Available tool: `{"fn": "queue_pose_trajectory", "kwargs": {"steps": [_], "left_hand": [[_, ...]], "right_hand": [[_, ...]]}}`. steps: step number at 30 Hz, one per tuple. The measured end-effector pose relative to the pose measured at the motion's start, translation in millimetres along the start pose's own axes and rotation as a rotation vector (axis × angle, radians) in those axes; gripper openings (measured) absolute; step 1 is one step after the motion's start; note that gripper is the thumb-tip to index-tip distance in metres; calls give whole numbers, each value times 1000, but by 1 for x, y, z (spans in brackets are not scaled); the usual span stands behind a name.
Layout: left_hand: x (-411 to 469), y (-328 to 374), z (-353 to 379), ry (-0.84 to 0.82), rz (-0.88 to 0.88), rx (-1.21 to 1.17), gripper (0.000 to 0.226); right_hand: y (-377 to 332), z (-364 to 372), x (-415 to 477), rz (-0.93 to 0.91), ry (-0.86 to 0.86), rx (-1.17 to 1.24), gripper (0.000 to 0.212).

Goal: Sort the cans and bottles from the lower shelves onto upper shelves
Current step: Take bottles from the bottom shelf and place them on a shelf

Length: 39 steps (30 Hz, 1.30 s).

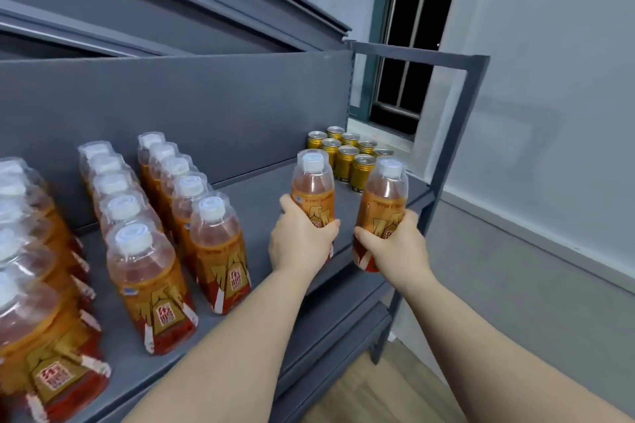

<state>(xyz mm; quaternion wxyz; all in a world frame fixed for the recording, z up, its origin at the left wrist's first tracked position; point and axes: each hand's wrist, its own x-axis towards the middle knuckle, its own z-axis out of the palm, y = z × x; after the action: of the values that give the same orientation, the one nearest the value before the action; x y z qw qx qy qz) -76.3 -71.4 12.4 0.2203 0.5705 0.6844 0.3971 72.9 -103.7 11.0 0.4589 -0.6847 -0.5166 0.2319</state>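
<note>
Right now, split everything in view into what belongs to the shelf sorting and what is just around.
Job: left hand gripping an orange-labelled clear plastic bottle; right hand gripping its twin bottle; rowed bottles; gold metal cans; grey metal shelf.
Around: dark barred window; white wall; wooden floor.

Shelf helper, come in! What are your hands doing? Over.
Left hand grips one orange-labelled clear plastic bottle; right hand grips a second bottle. Both upright at the grey metal shelf. Gold metal cans stand behind them.

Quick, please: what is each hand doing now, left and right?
Left hand: grips a bottle.
Right hand: grips another bottle.
</note>
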Motion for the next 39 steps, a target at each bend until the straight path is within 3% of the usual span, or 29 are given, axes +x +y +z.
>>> {"fn": "queue_pose_trajectory", "kwargs": {"steps": [13,21,26,39], "left_hand": [[112,-21,25,256,-254,-32,67],[167,-37,24,482,-391,-60,79],[187,-58,23,609,-441,-143,72],[204,-84,24,684,-452,-81,81]], "right_hand": [[-13,97,138,-117,-242,-35,74],[-36,164,192,-203,-488,17,61],[-41,199,210,-241,-616,49,48],[-45,247,225,-321,-733,78,62]]}}
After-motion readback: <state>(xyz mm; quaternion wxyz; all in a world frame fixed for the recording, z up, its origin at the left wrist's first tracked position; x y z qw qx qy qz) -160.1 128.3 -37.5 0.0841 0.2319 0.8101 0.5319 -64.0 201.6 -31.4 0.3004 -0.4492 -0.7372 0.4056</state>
